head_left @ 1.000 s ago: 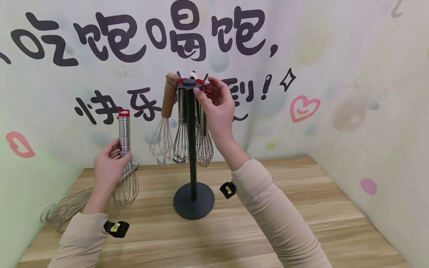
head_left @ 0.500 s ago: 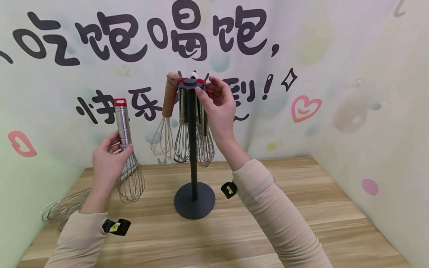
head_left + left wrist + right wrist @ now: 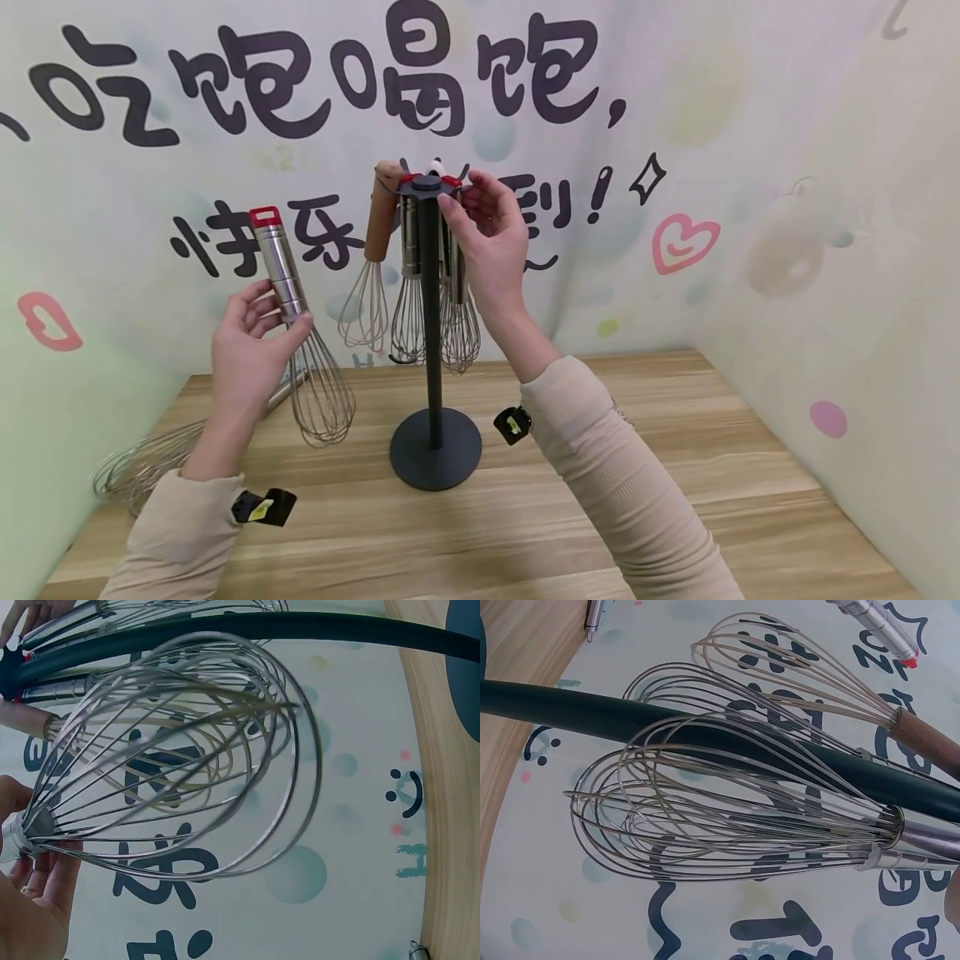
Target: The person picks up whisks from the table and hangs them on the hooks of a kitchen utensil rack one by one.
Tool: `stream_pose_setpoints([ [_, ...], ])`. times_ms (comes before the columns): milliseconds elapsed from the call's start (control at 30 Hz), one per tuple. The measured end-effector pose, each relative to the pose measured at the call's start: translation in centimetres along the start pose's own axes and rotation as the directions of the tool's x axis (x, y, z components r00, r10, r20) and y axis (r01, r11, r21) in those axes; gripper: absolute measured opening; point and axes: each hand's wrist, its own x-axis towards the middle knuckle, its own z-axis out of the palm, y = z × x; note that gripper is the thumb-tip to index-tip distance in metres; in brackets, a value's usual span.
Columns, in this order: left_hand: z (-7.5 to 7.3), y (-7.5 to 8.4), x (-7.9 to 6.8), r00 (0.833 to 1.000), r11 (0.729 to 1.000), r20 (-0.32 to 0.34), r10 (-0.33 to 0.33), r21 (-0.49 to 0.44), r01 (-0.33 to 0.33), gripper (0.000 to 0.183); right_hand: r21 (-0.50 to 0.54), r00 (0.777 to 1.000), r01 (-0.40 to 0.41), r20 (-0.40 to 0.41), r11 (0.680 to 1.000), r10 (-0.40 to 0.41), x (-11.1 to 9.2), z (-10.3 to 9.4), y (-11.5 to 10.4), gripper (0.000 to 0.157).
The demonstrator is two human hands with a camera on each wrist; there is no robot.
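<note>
My left hand (image 3: 251, 358) holds a metal whisk (image 3: 283, 271) by the lower part of its handle, fingers behind and thumb in front. This whisk is tilted, its red hanging tip (image 3: 265, 217) upper left and its wires (image 3: 322, 392) lower right, above the table. In the middle stands a dark whisk stand (image 3: 432, 333) with a round base. My right hand (image 3: 491, 242) grips the right side of its hooked top, thumb at the near rim. A wooden-handled whisk (image 3: 382, 218) and several metal whisks (image 3: 411, 237) hang from the stand. The right fingertips are partly hidden.
More whisks (image 3: 146, 458) lie on the wooden table (image 3: 600, 500) at the left, partly behind the left forearm. A printed wall sheet (image 3: 750, 167) rises close behind the table.
My left hand has raised the whisk slightly and tilted it, wire end swinging right toward the stand, red tip moving up and left. The right hand stays at the stand's top.
</note>
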Motion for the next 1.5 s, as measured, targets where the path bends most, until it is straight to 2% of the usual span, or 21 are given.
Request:
stream_pose_setpoints([
  [233, 0.4, 0.9, -0.3, 1.0, 0.997, -0.001, 0.011, -0.075, -0.012, 0.063, -0.005, 1.0, 0.002, -0.002, 1.0, -0.002, 0.0, 0.0, 0.0, 0.042],
  [600, 1.1, 2.3, -0.7, 0.999, 0.992, -0.007, 0.031, -0.119, -0.032, 0.058, -0.012, 1.0, 0.006, -0.023, 1.0, -0.007, 0.0, 0.1, 0.1, 0.041],
  [833, 1.6, 2.9, -1.0, 0.999, 0.987, 0.011, 0.037, -0.157, -0.035, 0.057, -0.03, 0.999, 0.018, -0.028, 0.999, -0.019, 0.0, 0.1, 0.2, 0.041],
  [1033, 2.3, 3.2, -0.9, 0.997, 0.975, -0.011, 0.07, -0.21, -0.071, 0.047, -0.018, 0.999, 0.025, -0.036, 1.0, -0.025, 0.0, 0.2, 0.2, 0.041],
  [1200, 2.4, 3.3, -1.0, 0.993, 0.976, -0.005, 0.118, -0.185, -0.117, 0.038, -0.019, 0.999, 0.03, -0.036, 0.999, -0.03, -0.1, 0.3, 0.0, 0.041],
  [1367, 2.4, 3.2, -1.0, 0.99, 0.982, 0.01, 0.144, -0.128, -0.141, 0.043, -0.027, 0.999, 0.031, -0.034, 0.999, -0.032, -0.1, 0.3, 0.0, 0.04],
  [1500, 2.5, 3.3, -1.1, 0.986, 0.98, 0.021, 0.163, -0.118, -0.159, 0.048, -0.029, 0.999, 0.028, -0.036, 0.999, -0.03, -0.1, 0.4, 0.1, 0.041],
])
